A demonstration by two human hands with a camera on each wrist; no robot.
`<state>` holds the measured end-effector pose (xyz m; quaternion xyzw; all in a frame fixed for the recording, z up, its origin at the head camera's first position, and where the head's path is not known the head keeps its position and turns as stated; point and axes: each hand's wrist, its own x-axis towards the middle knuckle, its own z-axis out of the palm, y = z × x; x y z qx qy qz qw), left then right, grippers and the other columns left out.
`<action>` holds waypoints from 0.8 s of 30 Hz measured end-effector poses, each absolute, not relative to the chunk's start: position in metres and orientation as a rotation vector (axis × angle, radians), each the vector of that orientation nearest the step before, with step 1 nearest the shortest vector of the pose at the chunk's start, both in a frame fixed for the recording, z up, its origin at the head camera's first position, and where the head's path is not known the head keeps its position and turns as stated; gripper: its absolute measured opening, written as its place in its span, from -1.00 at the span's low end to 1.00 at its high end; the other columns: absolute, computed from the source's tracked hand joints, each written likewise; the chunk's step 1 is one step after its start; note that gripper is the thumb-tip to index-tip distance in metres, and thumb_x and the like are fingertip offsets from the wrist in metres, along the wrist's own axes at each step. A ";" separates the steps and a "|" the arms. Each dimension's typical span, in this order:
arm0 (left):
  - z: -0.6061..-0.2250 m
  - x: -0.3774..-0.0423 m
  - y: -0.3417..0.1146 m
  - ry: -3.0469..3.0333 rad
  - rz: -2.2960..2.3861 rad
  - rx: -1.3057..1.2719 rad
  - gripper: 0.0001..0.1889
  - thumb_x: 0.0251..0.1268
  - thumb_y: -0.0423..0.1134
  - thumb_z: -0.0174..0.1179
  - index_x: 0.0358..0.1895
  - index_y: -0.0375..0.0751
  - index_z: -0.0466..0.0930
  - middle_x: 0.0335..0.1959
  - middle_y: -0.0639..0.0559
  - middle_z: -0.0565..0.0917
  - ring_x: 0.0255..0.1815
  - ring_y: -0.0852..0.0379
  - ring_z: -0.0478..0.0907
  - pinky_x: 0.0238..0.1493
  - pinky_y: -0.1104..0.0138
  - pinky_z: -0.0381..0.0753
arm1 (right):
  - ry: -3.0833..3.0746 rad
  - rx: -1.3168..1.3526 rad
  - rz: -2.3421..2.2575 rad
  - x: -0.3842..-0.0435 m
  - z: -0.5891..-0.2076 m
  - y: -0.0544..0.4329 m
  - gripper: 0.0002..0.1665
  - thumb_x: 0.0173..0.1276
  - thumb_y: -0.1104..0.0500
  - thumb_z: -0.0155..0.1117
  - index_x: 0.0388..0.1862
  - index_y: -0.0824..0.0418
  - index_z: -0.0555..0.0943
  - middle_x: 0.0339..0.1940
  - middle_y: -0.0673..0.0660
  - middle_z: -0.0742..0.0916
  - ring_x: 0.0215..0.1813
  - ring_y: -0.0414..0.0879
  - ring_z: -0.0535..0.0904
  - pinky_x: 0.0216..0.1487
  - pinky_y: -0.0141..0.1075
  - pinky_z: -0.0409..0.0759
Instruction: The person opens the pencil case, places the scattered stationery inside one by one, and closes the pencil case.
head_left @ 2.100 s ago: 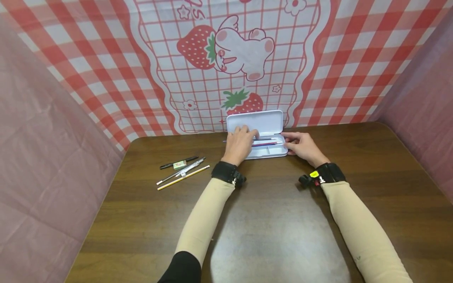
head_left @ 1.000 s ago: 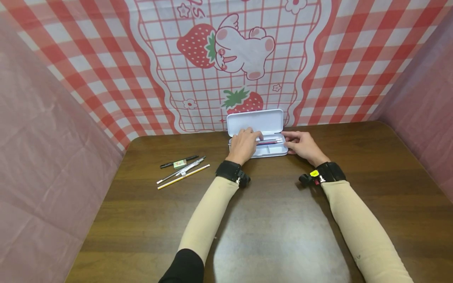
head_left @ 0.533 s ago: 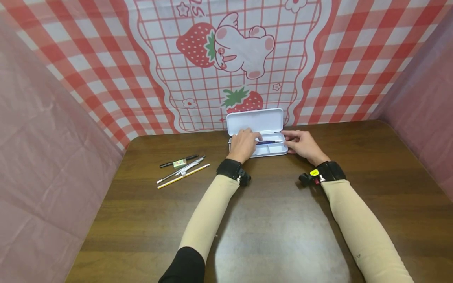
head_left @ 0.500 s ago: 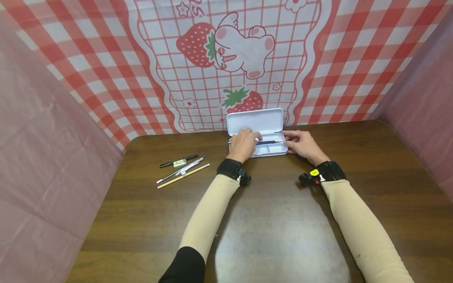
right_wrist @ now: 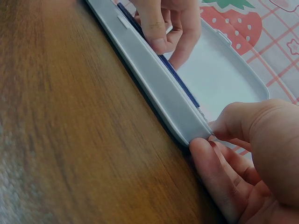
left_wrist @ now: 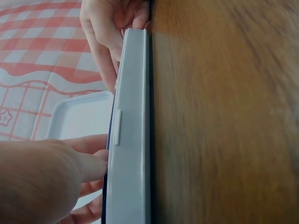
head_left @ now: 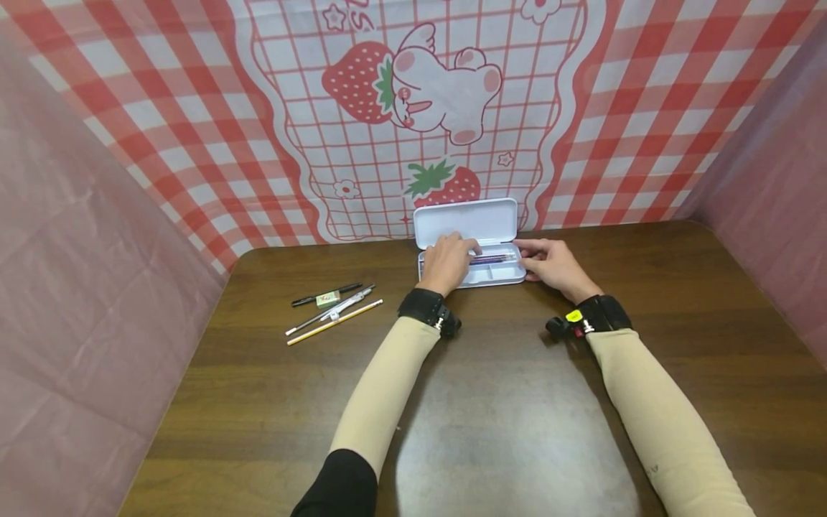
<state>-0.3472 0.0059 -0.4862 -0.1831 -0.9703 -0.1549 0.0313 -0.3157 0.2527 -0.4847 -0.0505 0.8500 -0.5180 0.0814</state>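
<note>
A white pencil case [head_left: 465, 222] stands with its lid up at the back of the table. My left hand [head_left: 446, 262] reaches into its tray from the front left, pinching thin pencils. One of them, a dark blue pencil [right_wrist: 180, 81], lies along the tray's front edge in the right wrist view, with the left thumb on it; the left fingers hide the others in part. My right hand [head_left: 552, 267] grips the right end of the case between thumb and fingers. In the left wrist view, the case's front wall [left_wrist: 128, 126] faces the camera.
On the wooden table [head_left: 504, 402], left of the case, lie a yellow pencil [head_left: 336, 322], a silver compass [head_left: 345, 305], a grey pencil [head_left: 306, 327], a black pen [head_left: 306, 301] and a small eraser [head_left: 328, 299]. A checked cloth [head_left: 646, 108] hangs directly behind the case.
My left hand has moved slightly right, bringing the pencils from sticking out over the case's left side to lying along the tray. My right hand has stayed on the case's right end.
</note>
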 end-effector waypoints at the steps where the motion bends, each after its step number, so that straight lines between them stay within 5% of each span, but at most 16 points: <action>1: -0.492 -0.352 0.006 -2.981 -0.492 -0.568 -0.73 0.72 -0.15 0.27 0.24 0.29 0.84 0.11 0.08 0.75 0.21 -0.03 0.66 0.09 0.05 0.67 | 2.539 -0.150 -1.547 -0.316 -0.485 0.253 -0.37 0.71 0.29 0.27 0.68 0.32 0.50 0.32 0.34 0.57 -0.18 -0.35 0.55 -0.16 -0.57 0.74; 24: -0.508 -0.366 0.004 -2.948 -0.429 -0.601 -0.66 0.62 -0.18 0.25 0.21 0.35 0.87 0.02 0.14 0.81 0.07 0.06 0.75 -0.11 0.11 0.75 | 2.549 -0.164 -1.546 -0.314 -0.484 0.253 -0.37 0.69 0.30 0.29 0.66 0.34 0.50 0.28 0.34 0.58 -0.19 -0.37 0.55 -0.16 -0.57 0.74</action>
